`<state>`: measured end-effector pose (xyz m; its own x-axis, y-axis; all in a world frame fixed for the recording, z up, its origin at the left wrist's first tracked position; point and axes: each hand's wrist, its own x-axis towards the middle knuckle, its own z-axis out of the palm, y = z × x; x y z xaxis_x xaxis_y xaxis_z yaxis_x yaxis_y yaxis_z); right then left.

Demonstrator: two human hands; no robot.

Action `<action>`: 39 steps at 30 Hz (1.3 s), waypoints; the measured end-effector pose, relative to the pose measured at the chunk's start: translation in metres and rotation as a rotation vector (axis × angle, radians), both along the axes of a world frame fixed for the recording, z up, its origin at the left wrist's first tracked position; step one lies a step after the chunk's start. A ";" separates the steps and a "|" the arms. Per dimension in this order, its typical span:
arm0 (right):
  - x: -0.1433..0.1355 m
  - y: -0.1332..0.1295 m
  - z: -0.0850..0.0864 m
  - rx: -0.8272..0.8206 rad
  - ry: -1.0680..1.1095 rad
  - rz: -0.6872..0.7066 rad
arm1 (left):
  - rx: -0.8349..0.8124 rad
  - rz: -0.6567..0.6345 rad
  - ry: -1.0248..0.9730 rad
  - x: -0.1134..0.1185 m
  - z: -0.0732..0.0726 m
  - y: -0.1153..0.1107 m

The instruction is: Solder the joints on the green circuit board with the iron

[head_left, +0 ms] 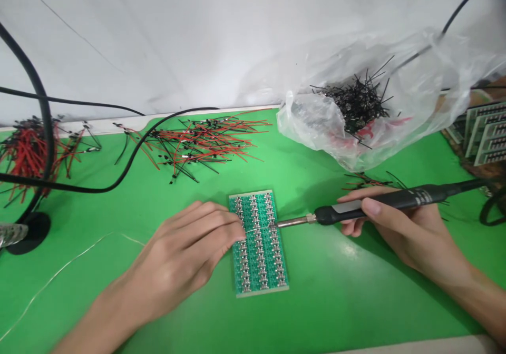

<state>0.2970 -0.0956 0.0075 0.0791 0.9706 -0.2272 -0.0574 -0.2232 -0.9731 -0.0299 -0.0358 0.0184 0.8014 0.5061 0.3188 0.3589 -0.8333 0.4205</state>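
Observation:
A green circuit board [260, 275] with three columns of small silvery parts lies flat on the green mat. My left hand [190, 243] rests over the board's left edge, thumb and fingers pinched on thin solder wire [255, 229]. That wire's free end reaches the right column of parts, and its tail trails off to the left. In my right hand [399, 222] is a black soldering iron [343, 212], gripped like a pen. The iron's tip meets the right column, close to the wire's end. My left fingers cover part of the left column.
Red and black leads [205, 138] lie behind the board, with another pile [26, 154] at far left. A clear plastic bag [316, 127] holds black leads. Circuit boards [492, 138] stand at right. A black cable [90, 189] crosses the mat [316, 312].

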 end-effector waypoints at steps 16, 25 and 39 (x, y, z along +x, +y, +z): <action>0.007 -0.003 -0.008 0.018 -0.031 0.027 | 0.029 -0.033 0.052 -0.002 -0.005 -0.002; 0.007 -0.007 -0.009 0.055 -0.102 0.026 | 0.052 -0.021 0.075 -0.001 -0.004 -0.002; 0.005 -0.007 -0.007 0.044 -0.127 -0.008 | 0.070 -0.028 0.062 0.006 -0.001 -0.001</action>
